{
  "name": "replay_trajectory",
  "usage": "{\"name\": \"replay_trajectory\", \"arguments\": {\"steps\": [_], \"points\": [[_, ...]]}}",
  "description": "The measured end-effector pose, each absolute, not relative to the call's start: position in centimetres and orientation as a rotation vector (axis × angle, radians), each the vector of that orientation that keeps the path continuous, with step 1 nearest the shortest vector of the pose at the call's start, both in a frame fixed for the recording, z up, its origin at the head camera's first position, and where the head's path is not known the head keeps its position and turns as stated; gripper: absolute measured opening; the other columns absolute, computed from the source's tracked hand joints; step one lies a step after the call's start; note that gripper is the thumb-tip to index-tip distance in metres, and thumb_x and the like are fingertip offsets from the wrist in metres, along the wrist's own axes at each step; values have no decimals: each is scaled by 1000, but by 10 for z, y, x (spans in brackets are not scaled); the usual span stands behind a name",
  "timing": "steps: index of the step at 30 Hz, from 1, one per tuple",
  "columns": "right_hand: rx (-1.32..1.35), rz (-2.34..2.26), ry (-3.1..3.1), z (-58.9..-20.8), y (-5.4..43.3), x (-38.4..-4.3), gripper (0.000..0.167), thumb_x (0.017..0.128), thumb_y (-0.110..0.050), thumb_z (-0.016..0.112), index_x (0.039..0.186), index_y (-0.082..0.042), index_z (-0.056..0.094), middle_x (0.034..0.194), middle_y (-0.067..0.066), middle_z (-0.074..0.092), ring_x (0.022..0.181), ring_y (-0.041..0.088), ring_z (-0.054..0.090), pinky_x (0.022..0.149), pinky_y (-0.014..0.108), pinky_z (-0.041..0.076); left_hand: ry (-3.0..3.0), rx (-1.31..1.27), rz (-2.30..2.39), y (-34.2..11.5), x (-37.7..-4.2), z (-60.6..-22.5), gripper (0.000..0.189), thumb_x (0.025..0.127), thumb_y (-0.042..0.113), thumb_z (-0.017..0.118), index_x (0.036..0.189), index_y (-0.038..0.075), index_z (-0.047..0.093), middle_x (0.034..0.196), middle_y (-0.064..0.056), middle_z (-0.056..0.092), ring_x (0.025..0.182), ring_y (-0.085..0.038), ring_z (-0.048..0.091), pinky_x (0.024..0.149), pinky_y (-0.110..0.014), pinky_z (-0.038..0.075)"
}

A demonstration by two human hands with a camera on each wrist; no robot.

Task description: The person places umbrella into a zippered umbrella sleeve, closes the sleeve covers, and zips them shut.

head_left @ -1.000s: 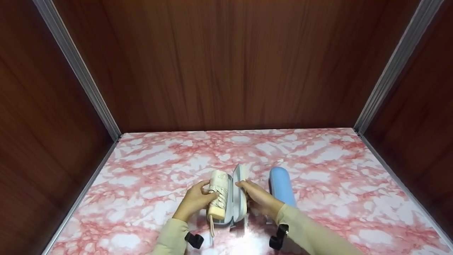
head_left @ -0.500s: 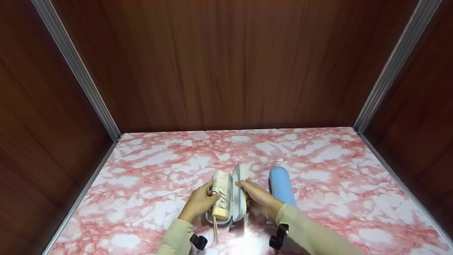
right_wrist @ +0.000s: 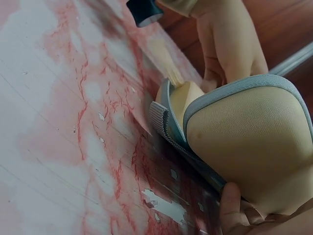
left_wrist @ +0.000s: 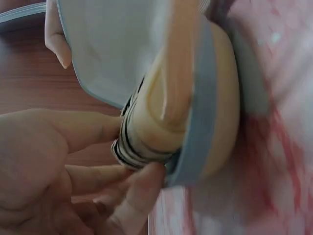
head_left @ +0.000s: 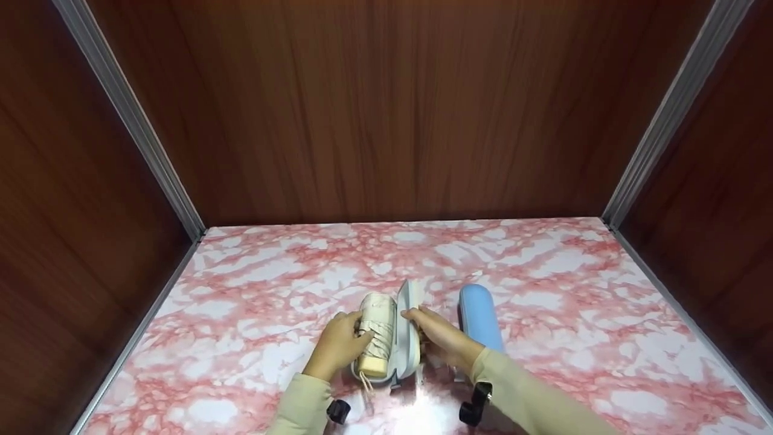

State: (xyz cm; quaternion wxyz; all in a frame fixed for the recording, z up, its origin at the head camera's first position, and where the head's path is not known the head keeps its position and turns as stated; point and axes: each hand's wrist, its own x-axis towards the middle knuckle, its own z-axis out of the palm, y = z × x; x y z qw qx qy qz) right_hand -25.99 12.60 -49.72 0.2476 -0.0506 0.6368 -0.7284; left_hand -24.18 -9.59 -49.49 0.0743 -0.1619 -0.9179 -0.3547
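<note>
A cream folded umbrella (head_left: 377, 311) with dark wavy lines and a pale yellow handle end (head_left: 372, 366) lies lengthwise in the left half of an unfolded zip case (head_left: 410, 356). My left hand (head_left: 338, 345) grips the umbrella from the left, thumb across its top. In the left wrist view a beige wrist strap (left_wrist: 181, 58) hangs from the handle end, close by the case's grey-blue rim (left_wrist: 203, 107). My right hand (head_left: 445, 337) holds the raised right half of the case, thumb on its inside. Cream fabric covers that half's outside (right_wrist: 249, 137) in the right wrist view.
A closed light-blue oblong case (head_left: 481, 317) lies just right of my right hand, partly behind the forearm. Pink-and-white marbled tabletop (head_left: 241, 314) surrounds everything, with dark wood panels (head_left: 386, 109) at the back and sides.
My left hand has moved slightly right with the umbrella, which now sits deeper in the case's left half. My right hand and the raised half have stayed in place.
</note>
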Motion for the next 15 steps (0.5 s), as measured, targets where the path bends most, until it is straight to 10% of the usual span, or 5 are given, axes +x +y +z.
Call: {"name": "replay_trajectory", "arguments": {"steps": [7, 15], "points": [[-97, -1990, 1744, -513, 129, -270, 112, 89, -40, 66, 155, 5, -12, 107, 14, 61, 90, 20, 63, 86, 37, 54, -2774, -529, -1099, -107, -241, -498, 50, 86, 10, 72, 133, -4, 59, 110, -15, 62, 79, -17, 54, 72, -35, 47], [-122, -1980, 1744, -511, 129, -269, 102, 91, -36, 63, 155, 6, -4, 117, 17, 58, 100, 25, 62, 91, 39, 52, -2824, -775, -1087, -122, -236, -497, 42, 89, 11, 72, 130, 5, 64, 125, -9, 56, 102, -22, 61, 87, -40, 53]]}}
